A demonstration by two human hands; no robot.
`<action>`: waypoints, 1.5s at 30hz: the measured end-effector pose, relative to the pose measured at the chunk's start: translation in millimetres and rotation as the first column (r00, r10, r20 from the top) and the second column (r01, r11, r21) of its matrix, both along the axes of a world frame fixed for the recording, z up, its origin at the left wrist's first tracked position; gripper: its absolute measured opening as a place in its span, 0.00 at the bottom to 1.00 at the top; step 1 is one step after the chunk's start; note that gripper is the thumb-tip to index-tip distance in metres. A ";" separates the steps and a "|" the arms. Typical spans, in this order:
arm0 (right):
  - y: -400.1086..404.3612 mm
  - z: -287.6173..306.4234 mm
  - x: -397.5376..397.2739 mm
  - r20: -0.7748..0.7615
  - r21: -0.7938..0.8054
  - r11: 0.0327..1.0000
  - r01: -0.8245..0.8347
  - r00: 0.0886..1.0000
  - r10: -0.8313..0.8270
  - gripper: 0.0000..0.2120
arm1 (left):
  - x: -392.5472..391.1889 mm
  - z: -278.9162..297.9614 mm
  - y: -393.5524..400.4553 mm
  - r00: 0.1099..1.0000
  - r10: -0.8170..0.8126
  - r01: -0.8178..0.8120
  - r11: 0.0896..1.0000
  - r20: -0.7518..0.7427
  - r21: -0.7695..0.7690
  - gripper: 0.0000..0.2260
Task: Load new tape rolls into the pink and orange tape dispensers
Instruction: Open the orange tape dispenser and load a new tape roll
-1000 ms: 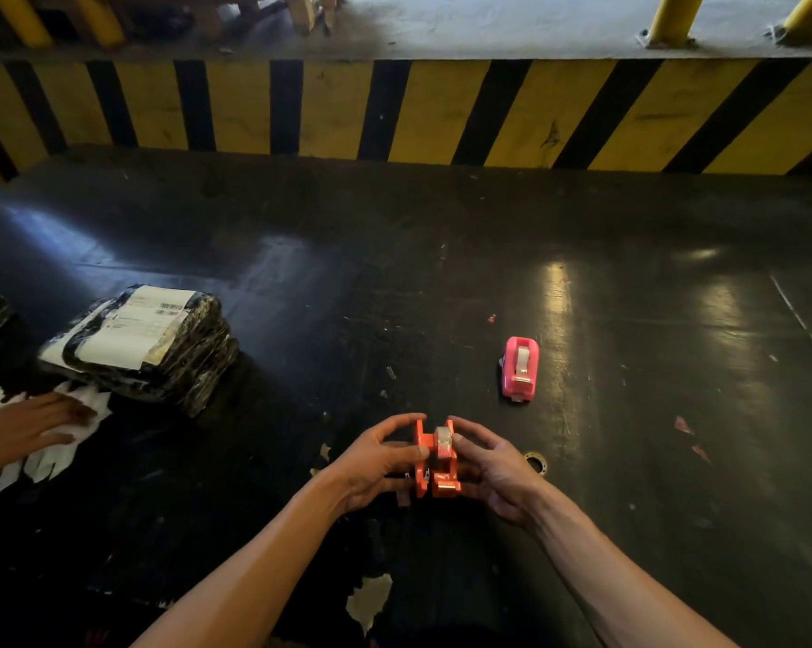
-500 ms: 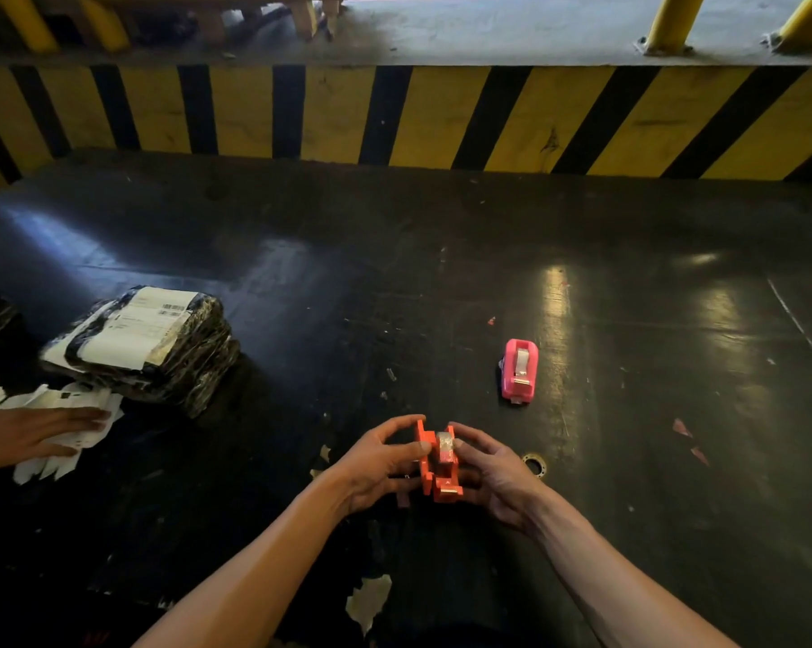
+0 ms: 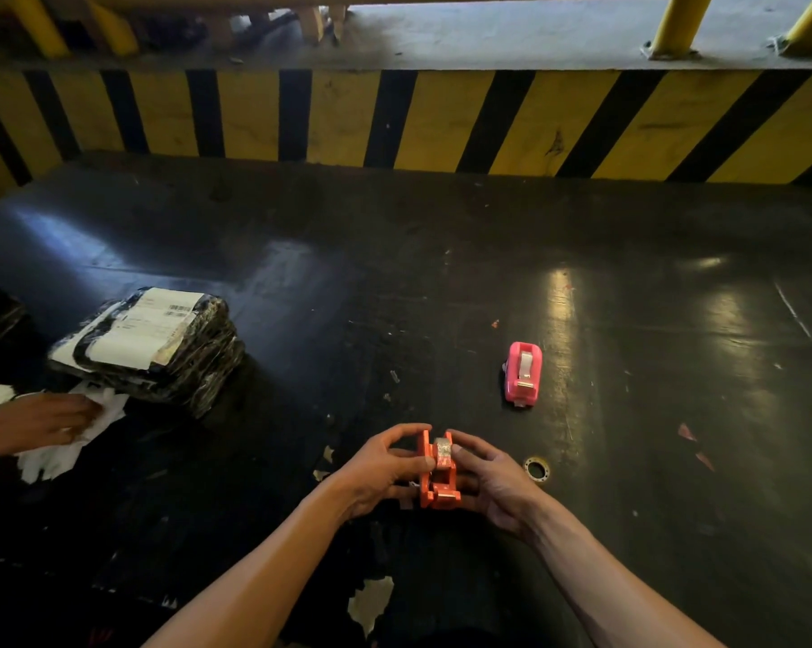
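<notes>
Gripping the orange dispenser (image 3: 436, 474) – both hands, left (image 3: 385, 465) and right (image 3: 492, 484); pink dispenser (image 3: 524, 372) apart, bare floor (image 3: 675, 367) around

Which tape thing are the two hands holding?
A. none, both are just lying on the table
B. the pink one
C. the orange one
C: the left hand and right hand grip the orange dispenser from either side, while the pink dispenser sits alone on the table further off.
</notes>
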State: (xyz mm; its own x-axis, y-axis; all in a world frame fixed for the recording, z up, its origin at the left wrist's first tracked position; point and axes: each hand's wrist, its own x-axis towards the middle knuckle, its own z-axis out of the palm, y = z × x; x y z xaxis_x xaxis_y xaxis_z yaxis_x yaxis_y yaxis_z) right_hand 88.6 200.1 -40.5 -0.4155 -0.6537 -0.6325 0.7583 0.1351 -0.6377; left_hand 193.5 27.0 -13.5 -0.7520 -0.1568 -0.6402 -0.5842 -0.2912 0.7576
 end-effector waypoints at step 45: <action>-42.0 6.6 -42.6 -0.634 0.712 0.702 0.012 0.443 0.634 0.20 | -60.8 -24.9 -21.8 0.899 -0.353 0.383 0.343 0.260 -0.858 0.22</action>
State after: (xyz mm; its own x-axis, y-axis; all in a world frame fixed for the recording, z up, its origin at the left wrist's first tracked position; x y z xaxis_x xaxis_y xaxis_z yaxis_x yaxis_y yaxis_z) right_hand 46.0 158.2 -33.9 -0.7591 -0.5183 -0.3938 -0.2343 0.7820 -0.5776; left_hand 132.7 5.3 -38.4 -0.8727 -0.3456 -0.3448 -0.4747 0.7658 0.4339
